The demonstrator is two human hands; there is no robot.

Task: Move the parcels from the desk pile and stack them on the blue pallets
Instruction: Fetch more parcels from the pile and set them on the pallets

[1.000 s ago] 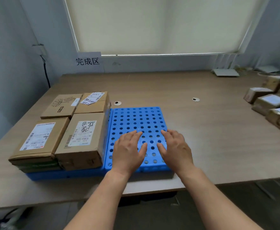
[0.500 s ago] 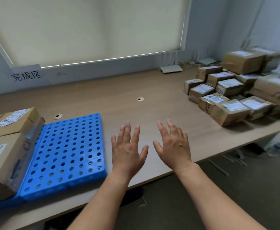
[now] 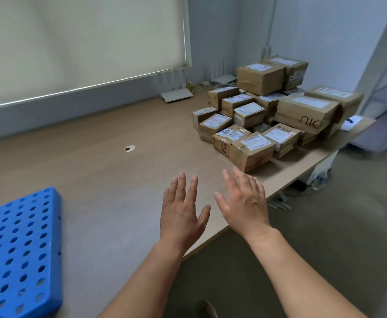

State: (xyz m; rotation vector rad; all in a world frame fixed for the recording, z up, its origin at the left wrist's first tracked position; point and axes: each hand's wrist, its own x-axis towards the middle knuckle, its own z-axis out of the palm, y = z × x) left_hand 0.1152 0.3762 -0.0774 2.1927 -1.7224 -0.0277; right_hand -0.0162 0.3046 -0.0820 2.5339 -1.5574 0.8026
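Fingers [image 3: 180, 187] on both hands are lying straight and released, holding nothing. The left hand [image 3: 183, 216] and right hand [image 3: 245, 203] are hovering over the table [image 3: 107, 168] edge, having left the blue pallet [image 3: 15, 253], now at far left. The view is swinging toward the parcels [image 3: 268, 120] piled at the right end, so a reach for the nearest parcel [image 3: 251, 150] is likely beginning.

Both hands have come off the blue pallet [image 3: 15, 249] where they lay a second ago. The left hand [image 3: 183, 216] and right hand [image 3: 245, 203], fingers spread, now hover over the table [image 3: 96, 168] near its front edge, much closer to the parcel pile [image 3: 268, 115].
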